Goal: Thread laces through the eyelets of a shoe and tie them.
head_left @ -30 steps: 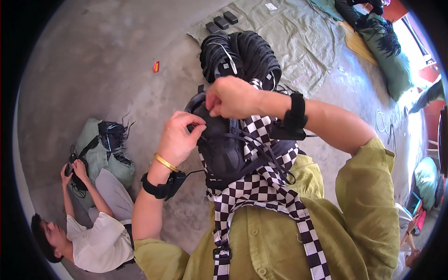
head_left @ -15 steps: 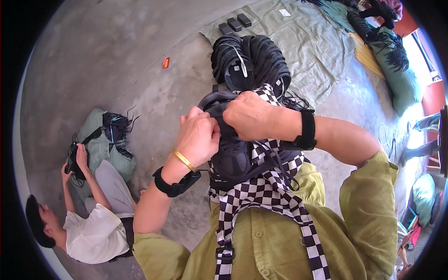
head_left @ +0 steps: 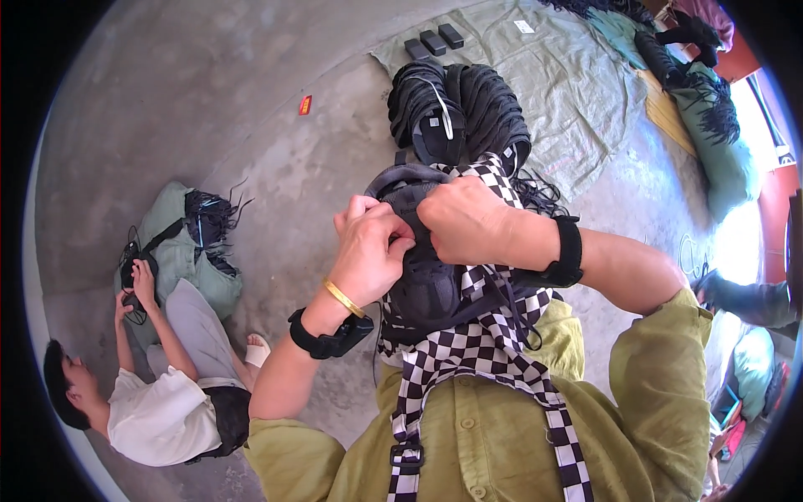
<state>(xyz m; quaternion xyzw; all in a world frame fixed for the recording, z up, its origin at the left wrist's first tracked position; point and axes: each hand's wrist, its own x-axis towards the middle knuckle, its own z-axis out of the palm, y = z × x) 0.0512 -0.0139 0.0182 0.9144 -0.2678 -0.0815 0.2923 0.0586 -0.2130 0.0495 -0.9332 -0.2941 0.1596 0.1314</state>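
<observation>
A black shoe (head_left: 427,297) lies across my lap on a black-and-white checkered apron (head_left: 468,356), its padded collar facing away from me. My left hand (head_left: 368,251) is closed at the shoe's left side, thumb and fingertips pinched together near the tongue. Opposite it, my right hand (head_left: 468,222) is curled tight against the shoe's upper. The knuckles hide the exact spot that each hand grips. Thin black laces (head_left: 514,309) hang loose over the apron, below my right wrist. Both wrists wear black straps, and a gold bangle circles the left one.
Beyond my lap stand nested stacks of black shoes (head_left: 485,105). A grey-green sheet (head_left: 577,109) covers the floor there, bearing black blocks (head_left: 432,42). At left a seated person (head_left: 159,418) handles a black item beside a green sack (head_left: 171,222). A red card (head_left: 305,105) lies on the concrete.
My hands stay at the shoe, and the view has shifted slightly. My left fingers have moved a little apart from my right fist. The seated person's hands have lowered slightly.
</observation>
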